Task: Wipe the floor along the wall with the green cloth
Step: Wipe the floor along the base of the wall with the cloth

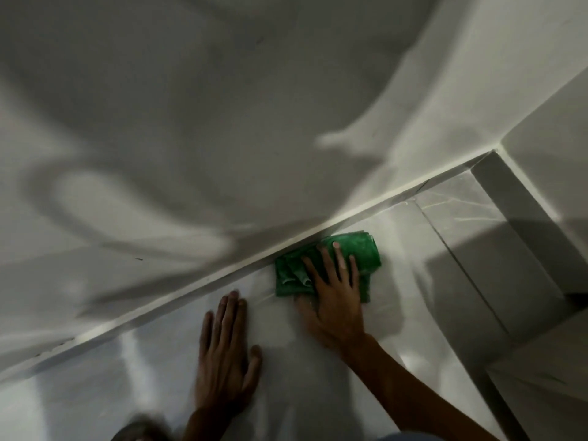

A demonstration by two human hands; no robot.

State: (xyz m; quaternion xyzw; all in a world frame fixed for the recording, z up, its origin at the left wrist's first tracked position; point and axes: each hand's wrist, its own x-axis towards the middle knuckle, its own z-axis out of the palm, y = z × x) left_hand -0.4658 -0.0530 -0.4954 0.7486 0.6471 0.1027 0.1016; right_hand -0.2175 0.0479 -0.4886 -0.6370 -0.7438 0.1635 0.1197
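Both hands lie flat on the pale floor (pixel 413 249): left hand (pixel 224 354) spread and empty as a prop, right hand (pixel 334 300) splayed, pressing the green cloth (pixel 366 249) against the wall (pixel 222 154) base (bunched, soft, light); palm pressure should steer it best.

The cloth (pixel 331 265) was bright green, dulled here and there by a pale, dusty film, its folds showing darker green in the creases. The floor (pixel 152 377) was glossy pale grey tile with white sheen streaks; the tile (pixel 458 214) nearer the corner was darker grey with thin white marble veins, and dark grout lines ran between the tiles. The skirting (pixel 178 296) along the wall was off-white. The wall (pixel 191 106) itself was plain white, mottled with soft grey shadows and lighter patches, with a few small dark specks
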